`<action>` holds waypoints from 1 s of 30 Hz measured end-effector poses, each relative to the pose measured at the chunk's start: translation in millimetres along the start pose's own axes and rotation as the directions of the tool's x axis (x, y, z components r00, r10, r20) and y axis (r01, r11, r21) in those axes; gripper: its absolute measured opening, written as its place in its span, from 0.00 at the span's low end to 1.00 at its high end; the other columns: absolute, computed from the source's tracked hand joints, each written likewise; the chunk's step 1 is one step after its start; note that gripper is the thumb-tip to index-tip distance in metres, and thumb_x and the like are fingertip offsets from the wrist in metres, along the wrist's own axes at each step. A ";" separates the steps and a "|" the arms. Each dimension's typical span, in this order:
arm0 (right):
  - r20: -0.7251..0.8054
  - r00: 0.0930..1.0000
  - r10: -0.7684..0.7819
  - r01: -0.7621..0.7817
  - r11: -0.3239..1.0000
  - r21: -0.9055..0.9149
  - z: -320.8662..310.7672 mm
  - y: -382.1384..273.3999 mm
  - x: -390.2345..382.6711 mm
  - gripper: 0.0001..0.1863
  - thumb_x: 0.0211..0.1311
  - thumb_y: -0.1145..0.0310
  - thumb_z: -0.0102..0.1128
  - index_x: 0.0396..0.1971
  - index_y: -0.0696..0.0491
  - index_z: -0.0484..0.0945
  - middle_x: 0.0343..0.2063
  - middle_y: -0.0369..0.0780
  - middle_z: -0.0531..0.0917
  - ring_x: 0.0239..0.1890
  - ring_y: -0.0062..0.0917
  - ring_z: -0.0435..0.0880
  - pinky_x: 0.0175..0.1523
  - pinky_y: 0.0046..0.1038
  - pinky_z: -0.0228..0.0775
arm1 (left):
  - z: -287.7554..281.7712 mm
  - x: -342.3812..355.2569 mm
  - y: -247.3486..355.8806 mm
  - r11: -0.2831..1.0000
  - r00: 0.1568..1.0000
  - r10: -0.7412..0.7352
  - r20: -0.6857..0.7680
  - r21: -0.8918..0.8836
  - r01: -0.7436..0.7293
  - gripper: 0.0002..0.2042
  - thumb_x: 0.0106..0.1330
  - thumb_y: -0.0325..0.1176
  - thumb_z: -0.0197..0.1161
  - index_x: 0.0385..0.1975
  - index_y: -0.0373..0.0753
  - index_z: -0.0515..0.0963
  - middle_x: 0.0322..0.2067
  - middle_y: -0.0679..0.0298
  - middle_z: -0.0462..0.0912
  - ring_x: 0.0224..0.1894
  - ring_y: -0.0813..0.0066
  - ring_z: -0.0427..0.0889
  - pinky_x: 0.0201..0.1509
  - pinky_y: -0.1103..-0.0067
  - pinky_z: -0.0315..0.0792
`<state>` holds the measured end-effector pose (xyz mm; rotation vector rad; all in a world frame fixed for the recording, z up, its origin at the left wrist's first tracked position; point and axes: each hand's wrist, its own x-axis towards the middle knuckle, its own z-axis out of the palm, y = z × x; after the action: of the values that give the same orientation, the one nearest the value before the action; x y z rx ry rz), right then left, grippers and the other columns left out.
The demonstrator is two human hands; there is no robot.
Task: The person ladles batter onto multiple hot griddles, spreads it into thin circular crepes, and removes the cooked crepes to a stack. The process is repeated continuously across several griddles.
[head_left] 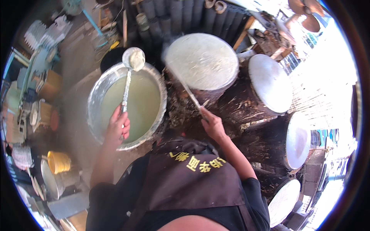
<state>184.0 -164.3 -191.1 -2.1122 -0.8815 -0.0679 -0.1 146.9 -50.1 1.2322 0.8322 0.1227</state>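
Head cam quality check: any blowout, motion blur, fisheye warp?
Head view: the right edge is blown out white by sunlight; the left side sits in dim shade. The thin stick in the right hand is smeared by motion over the round steaming surface. The ladle in the left hand is sharp. Edges curve toward the black rim.

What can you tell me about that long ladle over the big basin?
The ladle looks like metal: a round bowl on a long, slim handle. Its bowl holds pale, creamy liquid and sits above the far rim of the wide metal basin of the same liquid. The left hand grips the handle's near end, pointing it away from the person.
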 end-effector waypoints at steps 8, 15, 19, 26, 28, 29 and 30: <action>0.088 0.992 0.093 -0.103 0.988 0.113 26.3 -56.4 -6.4 0.29 0.56 0.78 0.59 0.61 0.53 0.69 0.36 0.45 0.83 0.34 0.22 0.83 0.40 0.26 0.75 | -95.3 67.8 -166.6 0.640 0.997 0.075 0.012 0.766 -0.057 0.26 0.66 0.32 0.52 0.65 0.42 0.59 0.26 0.51 0.78 0.25 0.55 0.78 0.29 0.63 0.72; 0.188 0.892 0.410 -0.423 0.905 0.035 20.9 -82.6 -50.9 0.30 0.52 0.80 0.61 0.59 0.53 0.72 0.31 0.47 0.84 0.27 0.21 0.83 0.36 0.24 0.74 | -163.0 79.4 -205.4 0.338 0.931 0.132 0.340 0.867 -0.365 0.27 0.65 0.34 0.54 0.65 0.44 0.59 0.37 0.42 0.80 0.41 0.41 0.79 0.45 0.57 0.71; 0.269 0.862 0.429 -0.470 0.875 0.114 27.7 -101.9 -64.7 0.30 0.52 0.79 0.62 0.59 0.51 0.72 0.31 0.47 0.84 0.29 0.23 0.84 0.37 0.25 0.75 | -142.5 107.2 -140.8 0.271 0.948 0.038 0.316 0.910 -0.314 0.27 0.66 0.31 0.53 0.66 0.45 0.59 0.35 0.41 0.80 0.38 0.42 0.81 0.42 0.57 0.73; 0.352 0.813 0.464 -0.491 0.871 -0.014 8.7 -104.3 -90.0 0.28 0.54 0.76 0.61 0.59 0.52 0.71 0.33 0.49 0.84 0.33 0.32 0.86 0.41 0.28 0.75 | -120.8 105.9 -176.8 0.800 0.860 -0.464 0.211 0.516 0.305 0.26 0.69 0.32 0.53 0.67 0.51 0.57 0.19 0.67 0.69 0.17 0.77 0.69 0.15 0.79 0.62; 0.424 0.787 0.447 -0.494 0.869 0.000 4.8 -95.2 -96.5 0.29 0.55 0.75 0.60 0.60 0.50 0.70 0.34 0.51 0.83 0.37 0.36 0.86 0.44 0.31 0.75 | -104.7 84.5 -171.6 0.823 0.776 -0.546 0.315 0.026 0.568 0.22 0.71 0.32 0.52 0.64 0.51 0.61 0.18 0.74 0.60 0.14 0.86 0.60 0.11 0.86 0.53; 0.443 0.789 0.426 -0.479 0.878 0.008 7.5 -89.7 -99.1 0.29 0.56 0.75 0.60 0.60 0.49 0.70 0.36 0.51 0.83 0.39 0.38 0.85 0.45 0.32 0.74 | -98.3 76.7 -175.5 0.785 0.764 -0.536 0.359 -0.120 0.608 0.18 0.71 0.33 0.52 0.59 0.51 0.63 0.18 0.74 0.60 0.14 0.87 0.59 0.12 0.87 0.53; 0.463 0.793 0.397 -0.458 0.888 0.024 11.9 -84.2 -97.2 0.29 0.56 0.74 0.60 0.60 0.48 0.70 0.37 0.52 0.83 0.41 0.41 0.84 0.46 0.34 0.74 | -91.8 67.9 -176.8 0.729 0.759 -0.517 0.396 -0.262 0.633 0.13 0.71 0.33 0.52 0.54 0.50 0.65 0.19 0.75 0.60 0.14 0.87 0.58 0.12 0.88 0.54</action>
<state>56.4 -176.1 -174.6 -2.1805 -0.6080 0.7275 -69.4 188.4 -244.5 0.5500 0.8452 -0.3977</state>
